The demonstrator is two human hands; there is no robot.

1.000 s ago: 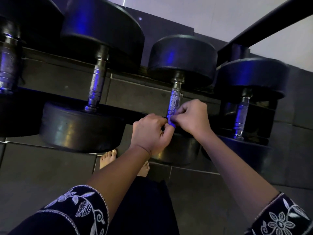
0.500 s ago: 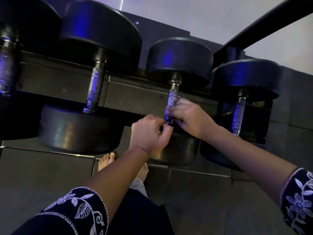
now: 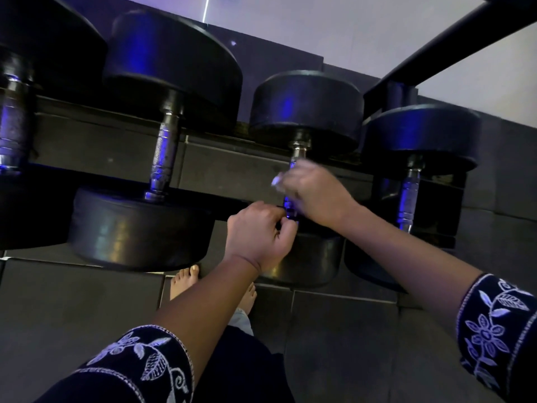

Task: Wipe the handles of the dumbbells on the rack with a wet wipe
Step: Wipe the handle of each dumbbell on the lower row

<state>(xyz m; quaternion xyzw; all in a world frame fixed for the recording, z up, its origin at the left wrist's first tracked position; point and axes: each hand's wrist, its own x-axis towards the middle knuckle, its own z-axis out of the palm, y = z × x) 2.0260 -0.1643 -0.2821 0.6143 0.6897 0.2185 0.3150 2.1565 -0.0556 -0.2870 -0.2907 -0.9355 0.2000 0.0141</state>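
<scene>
wiping the third handle point(image 3: 299, 154) on the rack: right hand point(image 3: 313, 190), blurred, clenches the wipe point(image 3: 276, 180) round its upper part; left hand point(image 3: 258, 231) pinches its lower end. next, i judge: finish this stroke, then carry the wipe to the next handle point(image 3: 408, 199) rightward.

Left grip point(image 3: 258, 234) curled tight; right grip point(image 3: 316, 196) curled just above it, blurred.

Dark floor tiles point(image 3: 72, 309) (pale seams); white wall point(image 3: 319, 30).
</scene>
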